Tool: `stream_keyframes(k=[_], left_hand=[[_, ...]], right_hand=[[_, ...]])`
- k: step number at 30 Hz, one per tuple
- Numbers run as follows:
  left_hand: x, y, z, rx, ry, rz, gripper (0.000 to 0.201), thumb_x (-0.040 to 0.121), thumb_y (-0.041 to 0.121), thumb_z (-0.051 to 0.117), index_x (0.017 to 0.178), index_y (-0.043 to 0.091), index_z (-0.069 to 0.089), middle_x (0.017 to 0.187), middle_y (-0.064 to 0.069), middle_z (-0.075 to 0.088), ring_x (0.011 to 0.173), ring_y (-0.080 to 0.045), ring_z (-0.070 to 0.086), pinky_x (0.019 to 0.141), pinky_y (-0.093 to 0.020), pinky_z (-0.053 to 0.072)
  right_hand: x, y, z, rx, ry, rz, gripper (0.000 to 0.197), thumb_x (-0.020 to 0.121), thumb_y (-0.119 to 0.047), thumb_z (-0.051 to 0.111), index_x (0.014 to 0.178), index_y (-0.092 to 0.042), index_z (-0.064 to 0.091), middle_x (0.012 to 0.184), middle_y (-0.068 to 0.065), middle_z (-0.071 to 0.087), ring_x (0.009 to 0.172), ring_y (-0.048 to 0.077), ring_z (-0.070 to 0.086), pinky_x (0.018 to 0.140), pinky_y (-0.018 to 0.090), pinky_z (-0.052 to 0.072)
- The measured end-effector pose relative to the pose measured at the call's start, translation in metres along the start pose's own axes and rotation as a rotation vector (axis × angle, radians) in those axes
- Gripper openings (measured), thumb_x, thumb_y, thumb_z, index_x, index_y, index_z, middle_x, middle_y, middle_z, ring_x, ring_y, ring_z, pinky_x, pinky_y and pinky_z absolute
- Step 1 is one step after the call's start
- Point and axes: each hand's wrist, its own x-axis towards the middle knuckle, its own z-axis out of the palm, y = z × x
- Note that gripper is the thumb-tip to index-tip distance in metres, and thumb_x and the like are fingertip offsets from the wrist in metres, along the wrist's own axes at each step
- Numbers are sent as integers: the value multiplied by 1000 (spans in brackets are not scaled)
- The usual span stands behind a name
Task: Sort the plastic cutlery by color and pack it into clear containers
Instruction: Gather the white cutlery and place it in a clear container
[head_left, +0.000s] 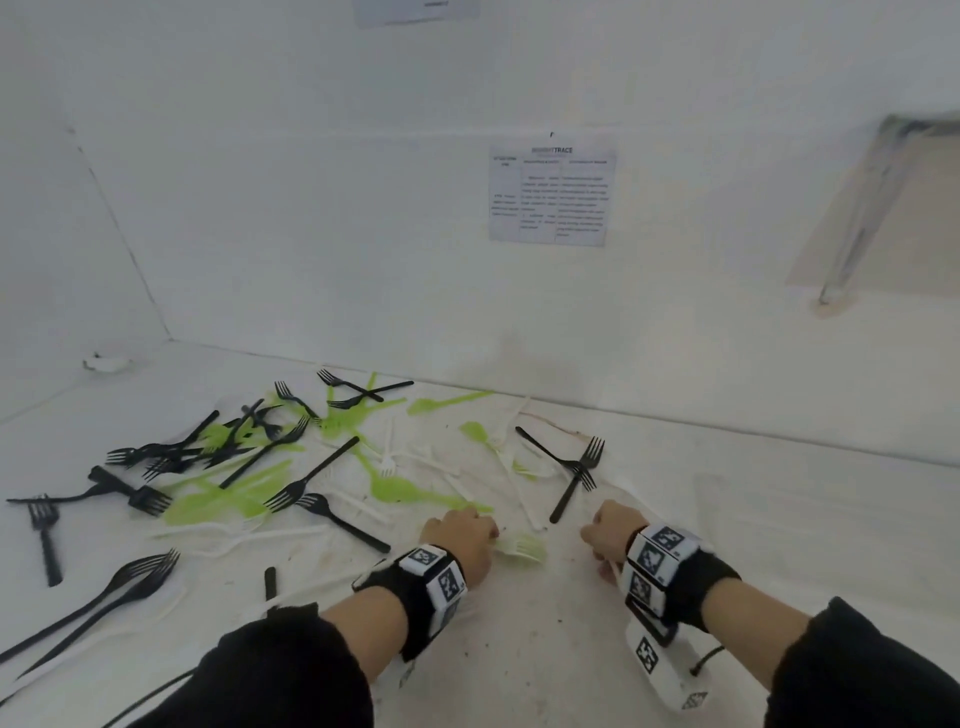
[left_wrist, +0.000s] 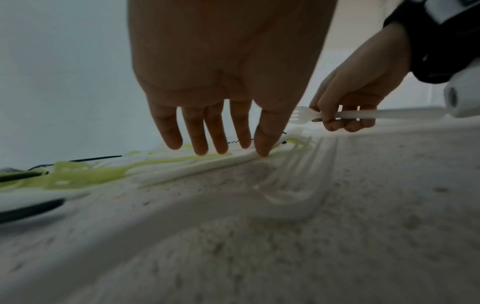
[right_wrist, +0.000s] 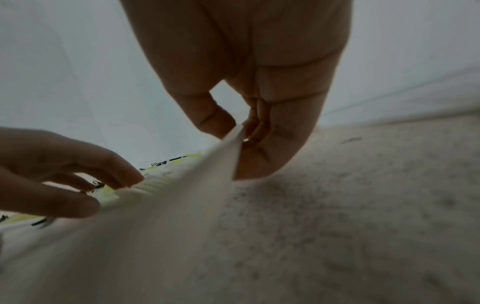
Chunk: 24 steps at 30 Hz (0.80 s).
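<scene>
**Two hands picking forks from a scattered pile of plastic cutlery**

A person's two forearms reach over a white, speckled tabletop (head_left: 519, 649); the landmark here is a pale green fork (head_left: 522, 548) lying between the two hands; black, green and white forks lie mixed in a loose spread (head_left: 249, 467) beyond it and off to its left, many crossing or overlapping; two crossed black forks (head_left: 574, 470) lie beyond it to the right; no clear container shows in any view.

The left hand (head_left: 462, 540) sits just left of the green fork; from the left wrist view its fingers (left_wrist: 197, 135) hang straight and slightly spread, tips at or just above the cutlery, the thumb tip touching down on a pale handle; it grips nothing yet.

The right hand (head_left: 613, 535) sits to the right of the green fork; its thumb and curled fingers pinch a white fork (left_wrist: 337, 115) by the neck, tines pointing toward the left hand, handle running back under the wrist.

Risks, as a judgement: the white forks barely stand out from the white table, so one may be missed; the overlapping pieces may drag neighbours along when one is lifted, mixing colours again; the light pinch near the tines could let the white fork swivel or slip; with no container in sight, sorted pieces may drift back into the pile.
</scene>
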Motion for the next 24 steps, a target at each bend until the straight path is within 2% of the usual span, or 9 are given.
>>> stream_keyframes(k=[3,7,11,13,15,18,20,22,24], left_hand=[[6,-1,-2,-21,5,4,31,93,18,49,123,24,54,132,-3,48,124,-23,44,103,-36,31],[7,-10,-2,-149,101,-13,24,93,22,46,116,22,56,127,0,52,121,-20,47,101,-33,32],[4,-22,-4,-375,243,-6,11,93,21,45,102,15,48,98,-3,57,90,-22,56,81,-32,42],[4,-26,-7,-634,322,5,3,93,13,40,93,13,37,71,-2,46,61,-18,44,60,-30,37],[2,-27,-12,-829,391,-26,3,94,12,38,93,11,36,65,-1,42,55,-17,39,56,-29,30],[-3,-28,-20,-1130,411,-140,21,97,23,37,104,11,53,77,-2,51,77,-25,51,69,-29,35],[-8,-29,-24,-1267,395,-167,31,99,22,33,105,13,61,73,0,50,77,-24,50,70,-31,39],[-12,-36,-26,-1329,379,-184,32,100,19,32,109,11,62,77,-2,56,73,-28,51,64,-31,46],[-15,-47,-25,-1429,353,-207,27,99,17,37,98,12,63,87,-10,63,63,-21,52,49,-23,43]], right_hand=[[-1,-1,8,9,-21,12,43,96,-22,39,134,-2,34,133,14,48,122,27,48,83,25,38],[-7,-14,20,95,39,-33,33,97,-20,37,127,-5,43,127,14,52,117,27,49,89,28,39],[-5,-33,28,408,180,-51,31,96,-11,35,125,-6,44,100,9,52,78,22,52,67,27,44],[-7,-48,31,567,215,-63,31,96,-10,36,125,-7,44,91,5,51,61,17,48,51,25,44],[-10,-67,34,689,233,-77,30,96,-10,37,125,-7,45,82,2,50,57,15,48,48,24,44],[-17,-101,43,744,275,-135,30,96,-12,38,124,-9,47,85,3,54,58,14,49,51,23,44],[-19,-121,54,750,289,-173,33,96,-13,37,127,-11,48,104,7,58,71,15,53,61,26,50],[-21,-140,68,756,329,-199,34,96,-13,38,127,-12,51,120,8,56,89,21,59,76,33,54],[-22,-156,81,753,351,-181,31,95,-16,41,123,-14,55,120,9,59,101,28,61,88,41,52]])
